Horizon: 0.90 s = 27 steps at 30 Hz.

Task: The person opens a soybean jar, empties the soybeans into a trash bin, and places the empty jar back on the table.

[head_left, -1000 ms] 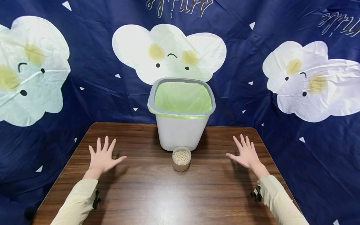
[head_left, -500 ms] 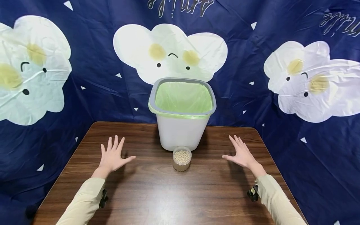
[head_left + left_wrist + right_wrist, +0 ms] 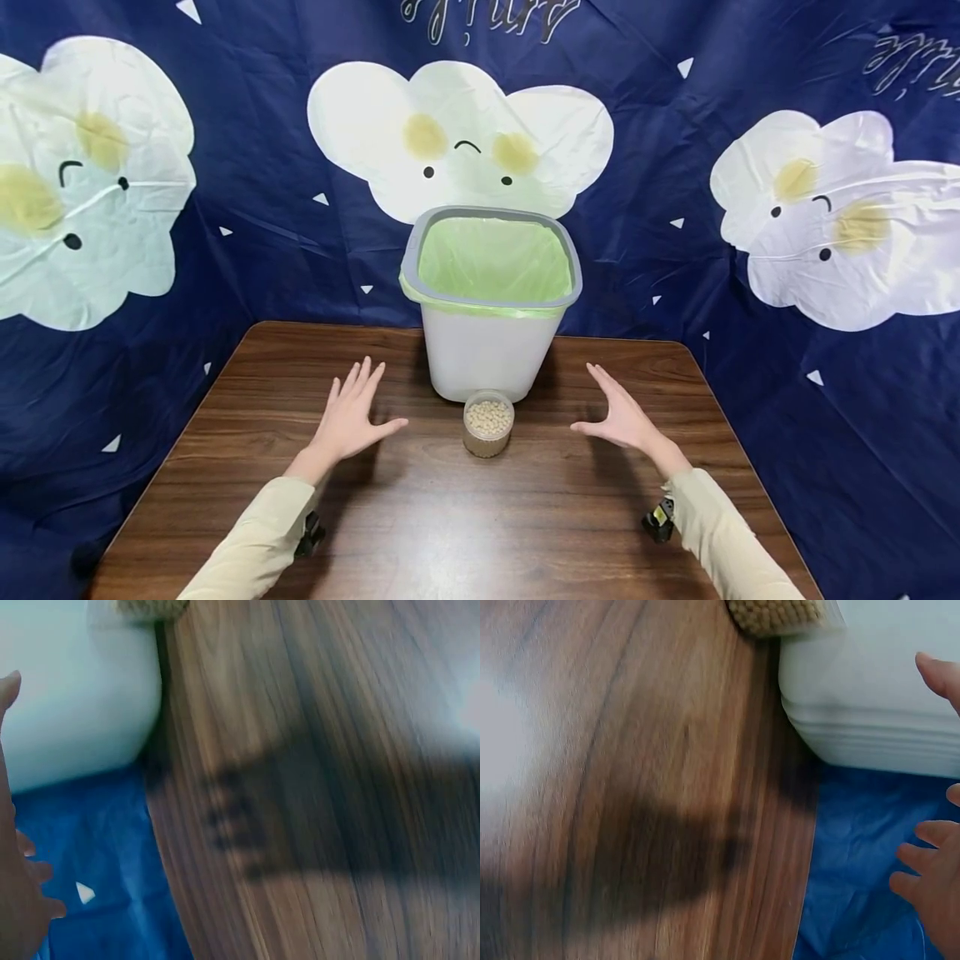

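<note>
Above the table (image 3: 555,517), left hand (image 3: 351,423) and right hand (image 3: 624,418) spread wide, gripping nothing; wrist views crop the jar (image 3: 486,444).

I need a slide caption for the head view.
Left hand and right hand flank a tub of pale beans before a green-lined wastebasket.

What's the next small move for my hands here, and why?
Perhaps bring the left hand and right hand inward toward the clear tub of pale beans: they hover empty on either side of it, not yet touching it.
</note>
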### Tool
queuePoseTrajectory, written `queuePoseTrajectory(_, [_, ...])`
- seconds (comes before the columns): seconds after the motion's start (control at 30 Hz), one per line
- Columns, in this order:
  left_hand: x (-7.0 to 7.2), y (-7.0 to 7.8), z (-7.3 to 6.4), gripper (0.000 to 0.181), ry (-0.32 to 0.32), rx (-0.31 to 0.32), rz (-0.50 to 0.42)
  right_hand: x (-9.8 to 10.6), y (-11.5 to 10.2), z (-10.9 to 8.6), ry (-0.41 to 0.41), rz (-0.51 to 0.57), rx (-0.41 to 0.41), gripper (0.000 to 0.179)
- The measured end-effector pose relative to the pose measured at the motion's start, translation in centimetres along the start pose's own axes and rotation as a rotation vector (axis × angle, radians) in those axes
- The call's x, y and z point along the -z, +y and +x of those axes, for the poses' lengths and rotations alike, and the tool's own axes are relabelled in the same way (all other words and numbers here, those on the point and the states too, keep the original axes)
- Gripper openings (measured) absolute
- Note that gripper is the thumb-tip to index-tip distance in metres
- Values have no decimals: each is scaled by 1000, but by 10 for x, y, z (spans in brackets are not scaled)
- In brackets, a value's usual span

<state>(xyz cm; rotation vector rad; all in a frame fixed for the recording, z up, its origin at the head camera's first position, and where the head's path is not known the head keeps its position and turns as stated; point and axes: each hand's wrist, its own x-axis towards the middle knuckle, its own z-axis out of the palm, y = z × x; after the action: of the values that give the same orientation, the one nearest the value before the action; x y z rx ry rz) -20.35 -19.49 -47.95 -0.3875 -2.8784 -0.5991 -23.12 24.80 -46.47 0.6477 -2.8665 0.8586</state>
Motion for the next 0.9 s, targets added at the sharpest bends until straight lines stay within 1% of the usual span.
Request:
queuePoseTrajectory(0.07, [-4,8,1,99,15,-24,-6,-4,-3,1,14,6,22,102])
queuePoseTrajectory(0.23, [-17,26,3,96,60,-106,-66,-14,-10,2,15,26,41,99])
queuePoseTrajectory(0.3, [-22,31,3,95,68,-134,-97,-18,-12,3,16,38,49,98])
queuePoseTrajectory(0.37, [-27,36,4,94,68,-146,-124,-22,-13,3,21,42,60,97])
queuePoseTrajectory(0.43, [-31,40,4,93,60,-146,-151,-27,-15,4,28,54,67,96])
queuePoseTrajectory(0.53, [-37,45,4,93,35,-127,-191,-35,-18,5,30,58,82,93])
queuePoseTrajectory(0.67, [-44,51,4,89,12,-110,-238,-46,-24,7,20,73,92,90])
queuePoseTrajectory(0.9, [-58,60,5,82,-1,-97,-278,-64,-34,8,19,175,85,85])
